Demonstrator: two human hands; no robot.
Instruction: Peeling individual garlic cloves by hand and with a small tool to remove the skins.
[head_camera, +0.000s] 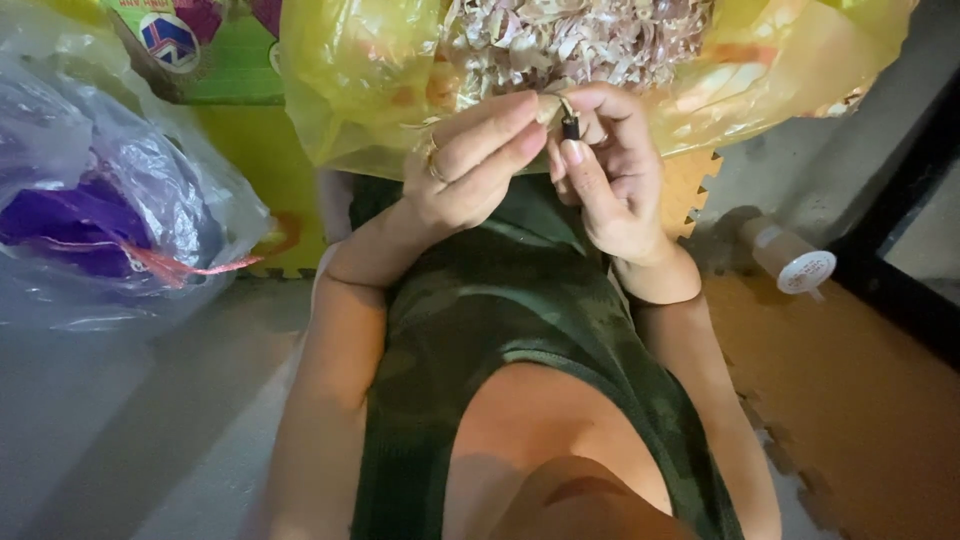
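The left hand (470, 165) and the right hand (605, 165) meet just above a yellow plastic bag (370, 100), and between their fingertips they pinch a small garlic clove (550, 108), the right fingers also closed around a short dark-handled knife (571, 125). The bag already holds a big heap of dry peels (570, 40) (so it seems that much peeling is done), but the clove in hand still shows some skin, so this one is not finished. How many cloves are left cannot be told; a clear bag with purple contents (90, 210) lies to the left.
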